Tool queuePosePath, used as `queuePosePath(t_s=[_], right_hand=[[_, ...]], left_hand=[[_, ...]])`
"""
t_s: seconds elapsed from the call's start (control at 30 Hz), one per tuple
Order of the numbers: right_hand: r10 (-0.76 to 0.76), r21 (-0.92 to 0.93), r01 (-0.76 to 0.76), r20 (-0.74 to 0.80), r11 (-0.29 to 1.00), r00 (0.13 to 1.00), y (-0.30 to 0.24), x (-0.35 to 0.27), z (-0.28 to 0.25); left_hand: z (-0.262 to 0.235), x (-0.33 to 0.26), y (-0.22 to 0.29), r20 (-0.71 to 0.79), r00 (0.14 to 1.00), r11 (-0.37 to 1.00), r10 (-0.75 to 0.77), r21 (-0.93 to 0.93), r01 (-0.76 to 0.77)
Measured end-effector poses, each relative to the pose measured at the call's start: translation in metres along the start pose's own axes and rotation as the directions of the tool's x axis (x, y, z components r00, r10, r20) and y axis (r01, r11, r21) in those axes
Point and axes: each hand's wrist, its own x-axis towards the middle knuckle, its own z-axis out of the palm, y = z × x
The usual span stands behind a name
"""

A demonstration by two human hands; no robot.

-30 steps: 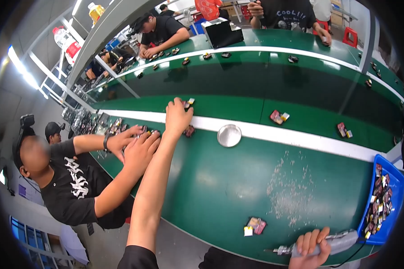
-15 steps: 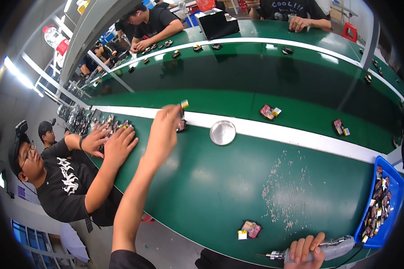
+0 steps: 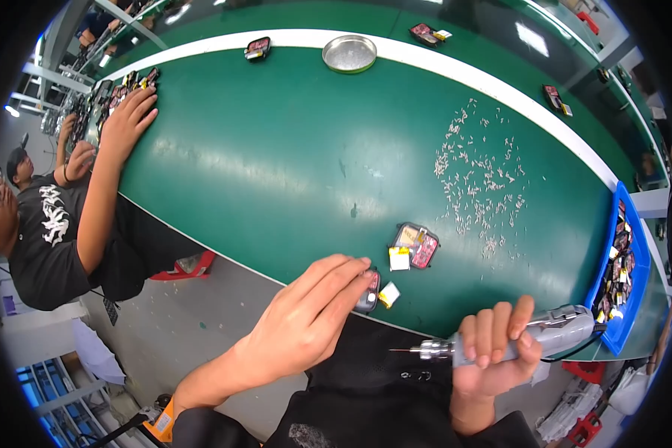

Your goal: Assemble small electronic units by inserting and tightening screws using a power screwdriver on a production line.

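At the near edge of the green table, my left hand point(image 3: 310, 313) is closed on a small black electronic unit point(image 3: 368, 298). Its white-and-yellow battery pack point(image 3: 389, 294) sticks out on the right; the fingers cover part of the casing. Just beyond it lies a second open unit point(image 3: 418, 245) with a reddish circuit board and a battery. My right hand point(image 3: 496, 347) wraps round a grey electric screwdriver point(image 3: 564, 332), whose thin bit points left, apart from both units. Many small pale screw-like pieces point(image 3: 485, 183) lie scattered on the table beyond the screwdriver.
A blue bin point(image 3: 635, 291) full of similar units stands at the right. Along the far white rail are a round metal dish point(image 3: 349, 54) and another unit point(image 3: 257, 49). To the left a co-worker's hand point(image 3: 125, 127) rests by a pile of units. More units sit beyond the rail.
My left hand has come back from the far rail to the near table edge with a unit. The screwdriver has risen slightly in my right hand. The view has tilted down.
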Motion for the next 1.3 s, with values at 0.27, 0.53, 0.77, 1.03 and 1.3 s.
queuePosePath(t_s=[0.27,0.53,0.77,1.03,1.3], right_hand=[[0.224,-0.022,-0.223,0.081,0.975,0.971,0.046,-0.037,0.011],[0.191,-0.119,-0.190,0.000,0.974,0.982,0.069,-0.043,0.015],[0.257,-0.031,-0.255,0.090,0.966,0.962,0.034,-0.034,0.020],[-0.093,-0.240,0.183,0.344,0.953,0.934,-0.006,0.029,0.047],[0.046,-0.356,0.075,0.319,0.932,0.947,0.012,0.051,0.045]], left_hand=[[0.015,0.000,0.003,-0.047,0.986,0.973,0.158,0.178,-0.148],[0.018,-0.006,0.009,-0.090,0.962,0.941,0.259,0.248,-0.230],[0.014,-0.011,0.008,0.010,0.983,0.968,0.184,0.170,-0.183],[0.013,-0.013,0.008,0.062,0.978,0.966,0.198,0.155,-0.206],[0.018,-0.015,0.005,0.000,0.988,0.978,0.155,0.140,-0.153]])
